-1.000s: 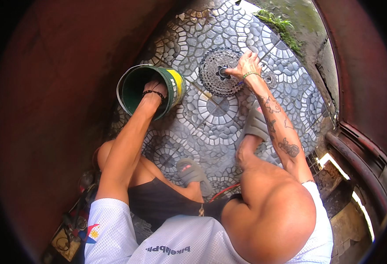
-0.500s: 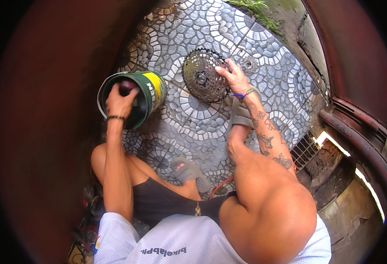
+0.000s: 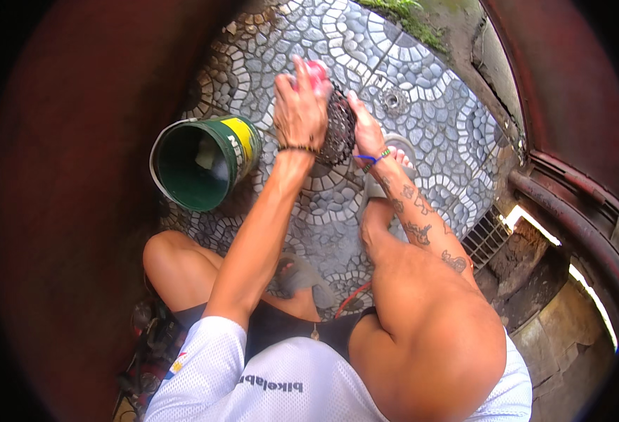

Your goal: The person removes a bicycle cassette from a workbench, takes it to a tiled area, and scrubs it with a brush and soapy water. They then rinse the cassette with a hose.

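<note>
My left hand [image 3: 300, 109] is closed round a red-pink rounded object [image 3: 316, 71], smeared by motion and mostly hidden by the fingers, so I cannot tell its kind. It is up against the far left side of a dark bicycle cassette [image 3: 339, 130]. The cassette stands tilted nearly on edge, its toothed rings facing left. Gripping its right side is my right hand [image 3: 368, 131], thumb on the rim and the other fingers partly out of sight behind it. Left of both hands, a green bucket [image 3: 193, 165] with a yellow patch lies tilted, its mouth toward me, some whitish suds inside.
A small toothed metal ring [image 3: 394, 101] lies on the patterned stone paving [image 3: 436, 133], right of the cassette. My sandalled feet are just below the hands. A metal drain grate [image 3: 487, 235] and a dark red pipe [image 3: 570, 207] border the right side. Grass grows at the far edge.
My left hand has come out of the bucket with the red-pink object and moved right to the cassette. The cassette has turned from facing up to nearly edge-on. The bucket has shifted slightly.
</note>
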`<state>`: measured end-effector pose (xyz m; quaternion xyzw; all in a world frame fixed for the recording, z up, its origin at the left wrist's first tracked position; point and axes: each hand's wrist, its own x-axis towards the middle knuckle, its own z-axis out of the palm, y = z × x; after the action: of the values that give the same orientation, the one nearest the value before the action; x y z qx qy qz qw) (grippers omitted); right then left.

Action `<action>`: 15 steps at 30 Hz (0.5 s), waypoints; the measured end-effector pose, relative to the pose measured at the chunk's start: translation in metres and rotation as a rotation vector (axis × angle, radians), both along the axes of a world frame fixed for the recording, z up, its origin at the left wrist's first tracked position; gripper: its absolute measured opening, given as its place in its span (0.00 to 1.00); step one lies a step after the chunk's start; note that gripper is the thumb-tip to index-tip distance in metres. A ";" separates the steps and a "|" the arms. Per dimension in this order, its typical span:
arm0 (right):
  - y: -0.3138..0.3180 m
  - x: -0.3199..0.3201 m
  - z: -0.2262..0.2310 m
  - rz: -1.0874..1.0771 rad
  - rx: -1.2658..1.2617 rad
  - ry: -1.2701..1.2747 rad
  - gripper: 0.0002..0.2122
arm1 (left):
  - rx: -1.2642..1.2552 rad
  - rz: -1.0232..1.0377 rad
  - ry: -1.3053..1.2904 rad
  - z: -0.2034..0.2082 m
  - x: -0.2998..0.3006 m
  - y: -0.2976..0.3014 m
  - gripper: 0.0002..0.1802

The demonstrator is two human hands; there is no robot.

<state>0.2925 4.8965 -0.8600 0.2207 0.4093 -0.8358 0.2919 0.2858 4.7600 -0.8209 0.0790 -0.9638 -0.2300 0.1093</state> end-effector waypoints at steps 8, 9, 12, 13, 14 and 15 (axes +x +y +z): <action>0.004 -0.002 -0.006 -0.140 0.037 -0.017 0.17 | 0.032 -0.103 -0.041 -0.006 0.062 0.020 0.39; 0.004 0.002 -0.008 -0.167 0.052 0.012 0.17 | 0.081 -0.035 -0.102 0.000 0.039 0.017 0.38; -0.008 0.001 0.005 -0.190 0.156 0.079 0.17 | 0.048 0.073 -0.133 0.004 0.002 0.010 0.35; -0.008 -0.003 -0.002 -0.192 0.083 0.021 0.17 | 0.061 0.042 -0.068 0.006 0.027 0.021 0.35; 0.000 -0.005 -0.009 -0.215 0.026 -0.036 0.17 | 0.176 0.029 -0.102 0.012 0.051 0.040 0.36; -0.003 -0.007 0.000 -0.228 0.125 -0.062 0.17 | 0.182 -0.013 -0.076 0.011 0.079 0.046 0.36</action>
<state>0.2852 4.8939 -0.8600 0.3096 0.4236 -0.8291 0.1931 0.3649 4.8064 -0.8098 0.0908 -0.9429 -0.3142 0.0635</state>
